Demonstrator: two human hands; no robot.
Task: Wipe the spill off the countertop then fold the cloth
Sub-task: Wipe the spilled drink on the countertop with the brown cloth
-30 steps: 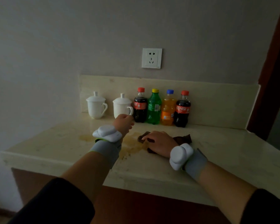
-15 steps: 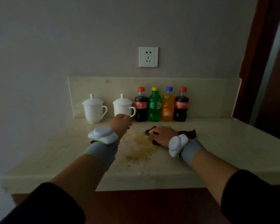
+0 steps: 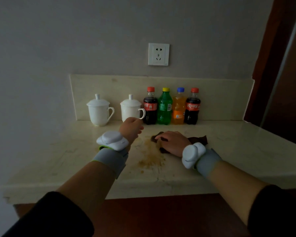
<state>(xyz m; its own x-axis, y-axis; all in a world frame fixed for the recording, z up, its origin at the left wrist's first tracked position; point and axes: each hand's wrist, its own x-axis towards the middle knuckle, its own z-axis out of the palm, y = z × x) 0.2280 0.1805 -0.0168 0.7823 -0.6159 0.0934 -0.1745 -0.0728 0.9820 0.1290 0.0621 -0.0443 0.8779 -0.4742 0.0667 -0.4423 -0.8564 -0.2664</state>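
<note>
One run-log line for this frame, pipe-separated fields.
phase: wiping | right hand: flat on dark cloth at spill edge | left hand: curled, empty | spill: brown patch on countertop | fold: not started

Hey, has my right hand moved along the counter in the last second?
No. The right hand still presses the cloth in front of the green bottle, as before.

Dark cloth (image 3: 197,140) beside brown spill (image 3: 150,157) on countertop (image 3: 246,151)
</note>
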